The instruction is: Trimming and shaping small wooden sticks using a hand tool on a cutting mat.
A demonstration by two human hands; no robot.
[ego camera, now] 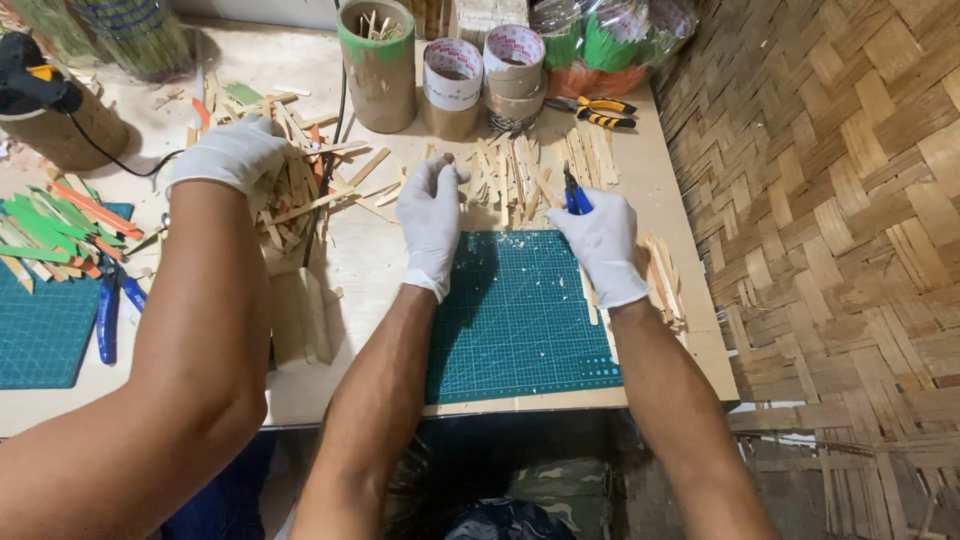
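- The right hand is closed around small blue-handled cutters, tips pointing toward the far edge of the surface. As I judge it, a snip could catch the glove, since both hands work near each other over the same patch.
- The left hand is half-curled, fingertips pinching what looks like a thin bamboo strip; the strip is too small to be sure of the hold. A loose pinch could let it spring away when cut.
- The bamboo strips are pale, flat and narrow, lying in a rough fan just beyond the far edge of the green cutting mat, toward the far right of the surface. More lie along the mat's right edge, near the surface's right edge, where a nudge of the forearm could push them off.
- A co-worker's gloved hand rests on a second heap of strips to the left; reaching arms could collide there.
- Tape rolls and a cardboard tube stand at the far edge.
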